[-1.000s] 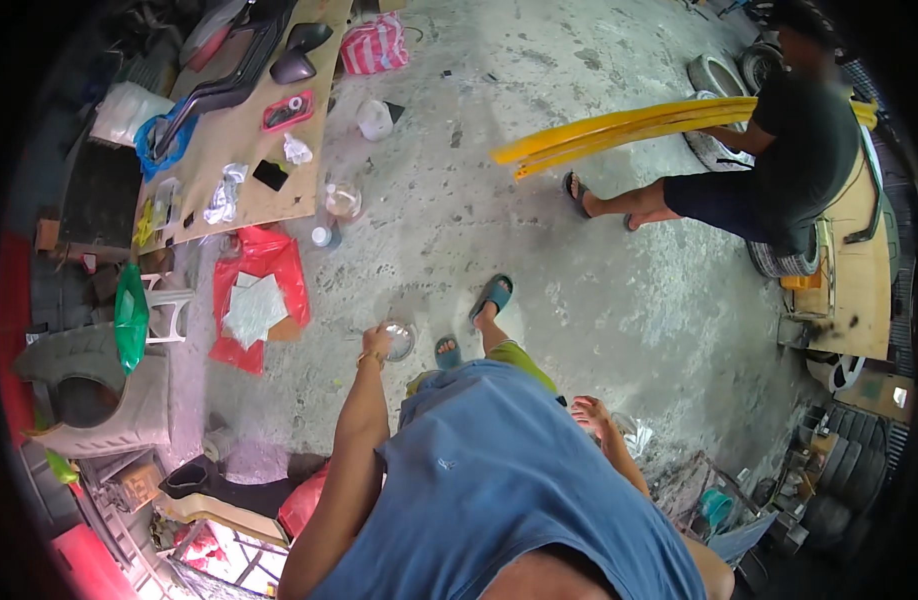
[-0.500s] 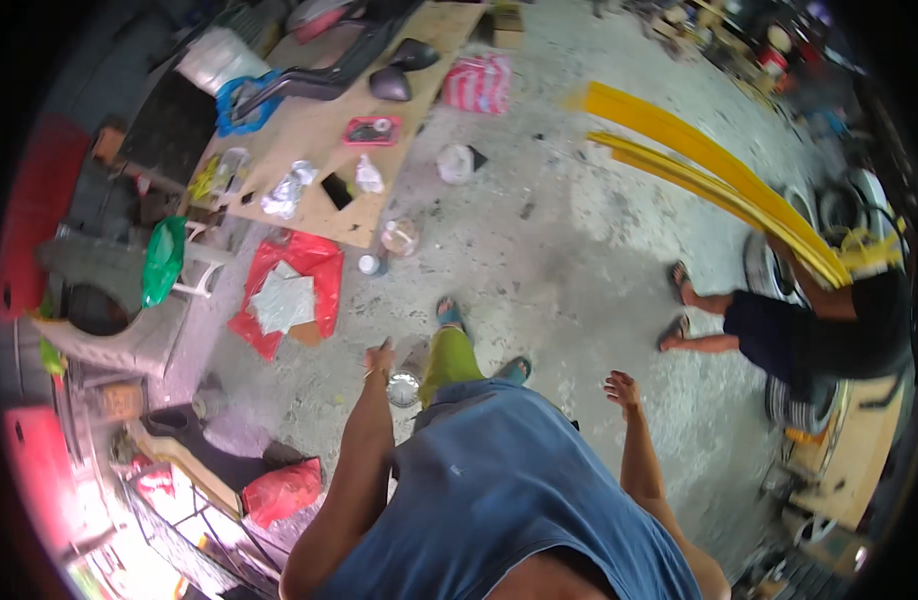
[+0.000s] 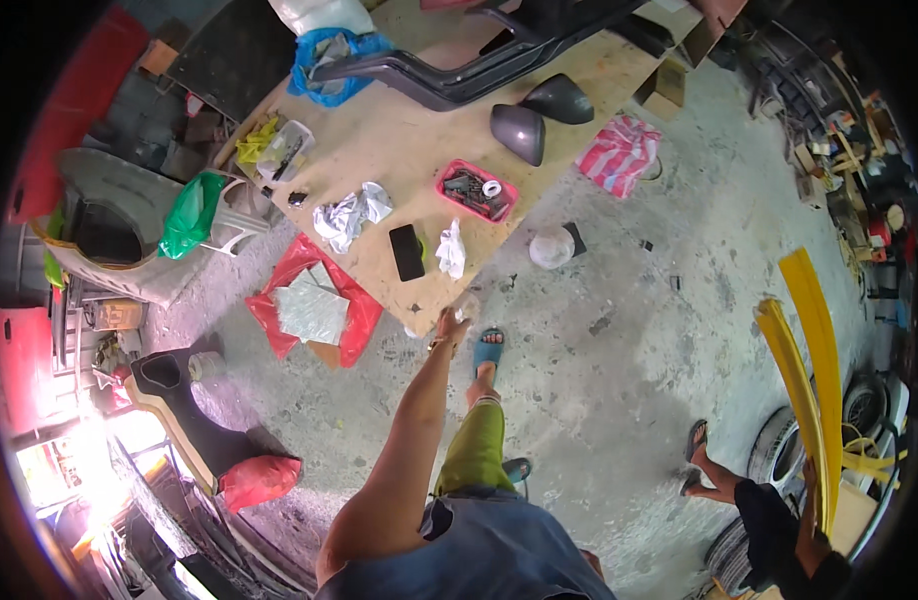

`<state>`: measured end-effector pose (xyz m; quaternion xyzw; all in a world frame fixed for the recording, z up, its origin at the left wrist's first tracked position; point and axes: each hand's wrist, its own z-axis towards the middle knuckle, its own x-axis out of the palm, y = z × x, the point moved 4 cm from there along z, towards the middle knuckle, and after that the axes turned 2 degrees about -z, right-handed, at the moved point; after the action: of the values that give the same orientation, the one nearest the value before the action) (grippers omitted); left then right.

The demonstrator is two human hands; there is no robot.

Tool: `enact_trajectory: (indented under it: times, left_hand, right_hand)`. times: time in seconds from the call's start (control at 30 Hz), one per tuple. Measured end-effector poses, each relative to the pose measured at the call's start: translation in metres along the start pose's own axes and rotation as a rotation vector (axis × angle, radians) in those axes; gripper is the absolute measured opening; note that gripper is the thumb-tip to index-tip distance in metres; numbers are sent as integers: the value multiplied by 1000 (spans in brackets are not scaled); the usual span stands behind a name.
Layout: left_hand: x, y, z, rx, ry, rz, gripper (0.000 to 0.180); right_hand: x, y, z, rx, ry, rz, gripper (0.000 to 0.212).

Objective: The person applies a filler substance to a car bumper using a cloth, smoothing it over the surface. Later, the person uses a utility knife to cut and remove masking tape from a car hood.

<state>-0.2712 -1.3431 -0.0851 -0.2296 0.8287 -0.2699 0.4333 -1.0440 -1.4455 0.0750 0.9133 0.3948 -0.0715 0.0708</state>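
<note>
My left hand (image 3: 452,326) reaches forward to the near corner of the plywood table (image 3: 379,290). A clear round container (image 3: 468,306) is right beside its fingers, partly behind them. Whether the fingers grip it, I cannot make out. On the tabletop near this hand lie a black phone (image 3: 407,252), a crumpled white plastic bag (image 3: 451,249), a crumpled silvery-white wrapper (image 3: 351,215) and a pink tray of small parts (image 3: 477,191). My right hand is out of view.
A red plastic sheet with wrapped flat packets (image 3: 314,310) lies left of the table. Dark mirror covers (image 3: 519,134) and a long black trim piece (image 3: 449,85) rest on it. At right, another person (image 3: 779,530) holds long yellow strips (image 3: 814,390) near tyres (image 3: 774,445).
I have moved toward the table, and my left arm has stretched forward to its corner. My right hand has left the view. The other person's yellow strips have swung to point more away from me.
</note>
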Motion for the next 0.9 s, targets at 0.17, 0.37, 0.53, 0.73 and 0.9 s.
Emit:
enact_trajectory:
  times: [0.17, 0.37, 0.53, 0.73, 0.9]
  left_hand:
    - [9, -29, 122, -19, -190, 122, 74]
    - [41, 26, 222, -79, -156, 455, 66]
    - [20, 19, 195, -158, -13, -265, 46]
    - [-9, -69, 104, -58, -92, -105, 41]
    - [-5, -49, 118, 20, -90, -52, 47]
  right_hand:
    - [47, 150, -90, 89, -170, 45, 40]
    - [39, 184, -49, 24, -65, 205, 39]
    - [51, 267, -50, -147, -125, 38, 35]
    - [43, 262, -20, -309, -32, 10, 37]
    - [-25, 191, -6, -206, -316, 105, 32]
